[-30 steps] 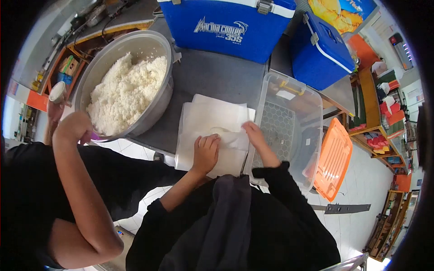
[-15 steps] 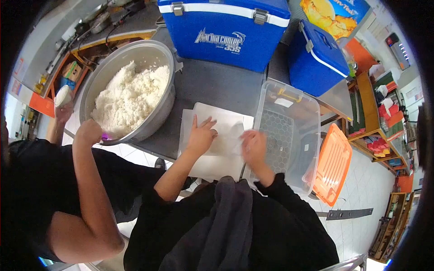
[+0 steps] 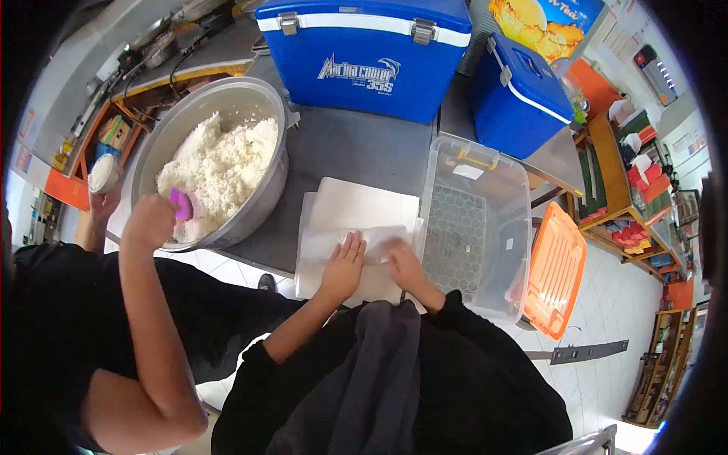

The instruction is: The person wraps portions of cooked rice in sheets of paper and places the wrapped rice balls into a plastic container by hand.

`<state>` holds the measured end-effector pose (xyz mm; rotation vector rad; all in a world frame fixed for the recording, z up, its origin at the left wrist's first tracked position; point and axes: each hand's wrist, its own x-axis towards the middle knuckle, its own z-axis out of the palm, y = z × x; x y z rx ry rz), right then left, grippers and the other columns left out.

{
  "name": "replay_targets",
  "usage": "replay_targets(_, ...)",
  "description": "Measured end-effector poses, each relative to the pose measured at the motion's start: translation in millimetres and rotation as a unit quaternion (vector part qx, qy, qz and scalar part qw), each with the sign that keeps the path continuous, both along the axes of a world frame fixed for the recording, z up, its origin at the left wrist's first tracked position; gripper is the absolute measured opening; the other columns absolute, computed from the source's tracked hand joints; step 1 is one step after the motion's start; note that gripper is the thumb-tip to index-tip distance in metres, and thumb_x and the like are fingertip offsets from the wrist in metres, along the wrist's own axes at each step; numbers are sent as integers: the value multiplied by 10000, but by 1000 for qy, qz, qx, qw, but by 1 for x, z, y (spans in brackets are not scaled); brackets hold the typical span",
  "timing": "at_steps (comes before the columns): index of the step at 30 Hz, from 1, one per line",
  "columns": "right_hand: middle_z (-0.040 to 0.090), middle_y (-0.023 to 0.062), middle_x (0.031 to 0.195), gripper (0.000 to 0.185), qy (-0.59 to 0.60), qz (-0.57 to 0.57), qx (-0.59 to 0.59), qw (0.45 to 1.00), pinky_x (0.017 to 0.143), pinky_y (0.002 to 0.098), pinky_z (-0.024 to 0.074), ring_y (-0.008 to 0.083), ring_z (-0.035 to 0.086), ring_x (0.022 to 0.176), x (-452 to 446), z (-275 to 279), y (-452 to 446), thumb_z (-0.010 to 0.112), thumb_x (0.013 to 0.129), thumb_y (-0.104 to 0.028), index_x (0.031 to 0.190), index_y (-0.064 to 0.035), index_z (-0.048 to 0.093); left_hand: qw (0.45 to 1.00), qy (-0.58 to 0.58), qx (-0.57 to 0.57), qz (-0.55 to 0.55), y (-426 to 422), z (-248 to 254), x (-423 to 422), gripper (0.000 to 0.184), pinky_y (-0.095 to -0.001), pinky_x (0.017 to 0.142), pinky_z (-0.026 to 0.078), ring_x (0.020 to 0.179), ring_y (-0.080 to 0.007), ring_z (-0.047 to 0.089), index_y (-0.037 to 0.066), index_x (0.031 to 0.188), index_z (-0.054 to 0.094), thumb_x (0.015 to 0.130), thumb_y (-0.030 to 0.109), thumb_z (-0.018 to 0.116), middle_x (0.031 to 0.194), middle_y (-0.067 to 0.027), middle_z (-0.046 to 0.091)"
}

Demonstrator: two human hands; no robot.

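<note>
While the top sheet's edge seems only partly turned, I judge the work at my paper stack [image 3: 366,203] to be midway: a thin, see-through band [image 3: 322,241] of paper crosses the stack and looks like a doubled layer, though I can't be sure how it is folded. What is done, as far as I can see, is that the sheets lie layered on the dark bench [image 3: 364,148] at the centre of the frame, slightly askew to one another; what seems left is the band itself, which looks loose and not yet settled flat. My left grip [image 3: 343,269] lies palm down on that band, fingers extended and close together, pointing toward the upper right, pressing rather than pinching. My right grip [image 3: 404,264] is just beside it, at the band's right part, fingers bent inward and blurred, so I can't tell whether they pinch the paper or merely brush it. Both forearms come up from the bottom of the frame and converge over the stack. Just right of it stands the clear bin [image 3: 518,258], and to the upper left the big pot [image 3: 277,171] holds white rice [image 3: 220,163], where a co-worker's hand [image 3: 149,221] is at a purple scoop [image 3: 180,205].
</note>
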<state>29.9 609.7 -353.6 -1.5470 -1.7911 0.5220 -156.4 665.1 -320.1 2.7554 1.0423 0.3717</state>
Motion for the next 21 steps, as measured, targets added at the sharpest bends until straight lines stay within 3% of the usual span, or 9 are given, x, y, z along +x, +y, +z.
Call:
replay_targets(1, 466, 213, 1216, 407, -2, 3, -1, 1000, 1031, 424, 287, 360, 410, 1174, 1, 3, 1, 488, 762, 12, 1167, 41, 473, 999, 31, 26, -3, -2, -3, -2, 470, -437, 1004, 331, 1289, -317, 321, -16, 1295, 368, 861, 156, 415, 1392, -185, 321)
replay_targets(3, 480, 212, 1181, 375, 4, -249, 116, 962, 1002, 427, 317, 372, 427, 1144, 2, 21, 0, 483, 755, 14, 1129, 38, 484, 999, 34, 29, -1, -6, -6, -5, 471, -444, 1019, 306, 1295, -318, 307, -14, 1302, 361, 865, 156, 406, 1399, -187, 304)
replay_targets(7, 482, 208, 1151, 341, -45, -122, 156, 979, 987, 411, 334, 375, 434, 1126, -19, 70, 9, 504, 764, -10, 1101, 37, 480, 999, 32, 31, 0, -10, -7, -6, 487, -453, 1048, 253, 1307, -319, 284, -11, 1310, 353, 857, 151, 427, 1410, -194, 279)
replay_targets(9, 487, 194, 1133, 354, -42, 82, 12, 996, 953, 394, 366, 363, 449, 1098, -27, 53, 17, 547, 765, -52, 1101, 30, 473, 1000, 0, 30, -8, -7, -12, -10, 506, -436, 1039, 276, 1292, -330, 306, -14, 1309, 350, 842, 147, 463, 1398, -204, 293)
replay_targets(11, 491, 188, 1112, 329, -46, 42, 16, 998, 928, 393, 380, 354, 460, 1071, -27, 43, 9, 560, 769, -73, 1074, 22, 486, 999, -33, 32, -15, -3, -19, -20, 528, -420, 1030, 299, 1276, -342, 328, -16, 1309, 348, 828, 142, 500, 1387, -214, 307)
replay_targets(13, 496, 183, 1092, 305, -48, 6, 19, 999, 902, 393, 395, 345, 471, 1045, -20, 28, 9, 573, 773, -95, 1048, 14, 500, 977, -204, -53, 37, -1, -27, -35, 460, -382, 951, 394, 1150, -330, 478, 3, 1232, 461, 799, 123, 562, 1278, -195, 462)
replay_targets(18, 569, 177, 946, 241, -63, 55, -39, 996, 822, 406, 422, 347, 517, 950, 10, 12, 12, 576, 781, -91, 1005, -24, 520, 961, -257, -102, 13, 38, -31, -54, 248, -375, 777, 477, 886, -283, 615, 79, 1017, 639, 771, 89, 606, 1024, -97, 640)
replay_targets(20, 581, 173, 924, 243, -39, 19, -96, 994, 811, 407, 423, 343, 525, 943, 8, 21, 22, 589, 760, -88, 989, -30, 529, 940, -150, -307, 16, 61, -21, -53, 301, -364, 770, 475, 901, -296, 605, 102, 1056, 629, 755, 79, 623, 1029, -112, 633)
replay_targets(21, 592, 168, 903, 246, -12, -17, -151, 988, 800, 409, 424, 339, 533, 936, 5, 25, 29, 603, 740, -84, 972, -36, 538, 908, -181, -373, 51, 68, -21, -48, 202, -354, 741, 487, 811, -272, 627, 3, 936, 642, 747, 73, 629, 871, -142, 649)
